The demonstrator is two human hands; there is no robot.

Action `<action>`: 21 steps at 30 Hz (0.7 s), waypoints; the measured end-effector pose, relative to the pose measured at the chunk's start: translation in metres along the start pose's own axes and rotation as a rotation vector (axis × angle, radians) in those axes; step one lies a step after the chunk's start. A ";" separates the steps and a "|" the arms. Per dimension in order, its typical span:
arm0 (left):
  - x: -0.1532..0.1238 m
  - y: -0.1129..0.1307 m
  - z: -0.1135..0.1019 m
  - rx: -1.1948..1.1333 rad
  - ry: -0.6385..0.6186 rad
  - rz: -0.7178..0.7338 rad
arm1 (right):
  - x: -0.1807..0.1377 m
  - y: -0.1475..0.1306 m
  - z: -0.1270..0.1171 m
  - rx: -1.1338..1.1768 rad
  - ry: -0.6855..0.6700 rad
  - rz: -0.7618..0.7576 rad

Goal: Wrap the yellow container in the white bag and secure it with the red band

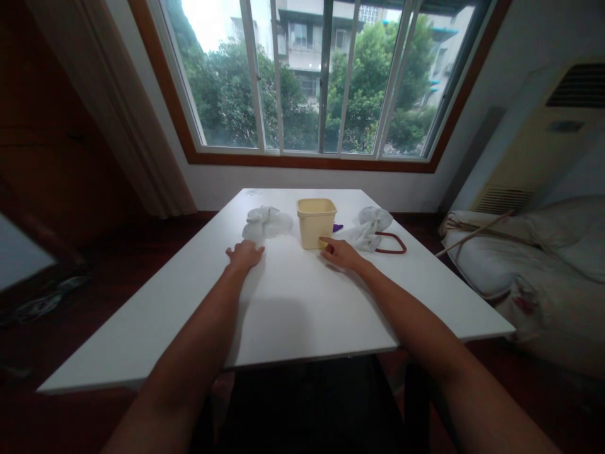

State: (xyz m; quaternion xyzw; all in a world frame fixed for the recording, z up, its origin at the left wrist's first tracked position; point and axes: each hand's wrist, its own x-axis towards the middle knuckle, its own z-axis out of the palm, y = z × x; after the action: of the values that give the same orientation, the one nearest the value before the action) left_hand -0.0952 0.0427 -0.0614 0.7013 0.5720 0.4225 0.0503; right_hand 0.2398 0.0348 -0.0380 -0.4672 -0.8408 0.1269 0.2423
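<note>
Pale yellow plastic bin (316, 222) stands upright on the white surface (293, 277), just above frame center. Left hand (244, 253) sits left of center, palm down, fingers loosely spread, nothing in it, right beside a crumpled translucent plastic bag (267, 222). Right hand (341, 253) is right of center, index stretched to the bin's lower right front, other fingers curled; contact looks likely but can't be confirmed, and can't tell whether thumb and fingers pinch anything.

Main risk: bin slides or tips. Cause: it probably weighs little, the top looks smooth, and a push from one fingertip on one side has no support from the left hand. A low push would more likely skid or turn it than topple it.

Second risk: snagging. A second crumpled bag (363, 236) lies right of the bin, close behind the right hand, with a red-brown loop (391, 251) at its right; a sideways sweep could drag both. Left bag could also shift if the left hand brushes it, since thin film moves easily.

Third: purple item (337, 227) is half hidden behind the bin's right side, so it could get knocked unseen. Bin's inside bottom isn't visible; contents unknown.
</note>
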 end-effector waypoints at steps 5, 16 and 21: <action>0.010 0.034 0.006 -0.012 -0.165 0.000 | 0.001 -0.003 0.005 0.064 0.029 -0.058; -0.015 0.122 0.018 -0.021 -0.107 0.425 | 0.004 -0.007 0.004 0.371 0.177 -0.184; -0.013 0.112 0.010 0.333 -0.123 0.265 | 0.004 0.004 -0.012 0.460 0.394 -0.125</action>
State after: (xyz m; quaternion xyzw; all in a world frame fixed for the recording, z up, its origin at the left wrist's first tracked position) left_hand -0.0040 -0.0019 -0.0123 0.7935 0.5325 0.2813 -0.0875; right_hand 0.2470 0.0399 -0.0283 -0.3630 -0.7540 0.2058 0.5073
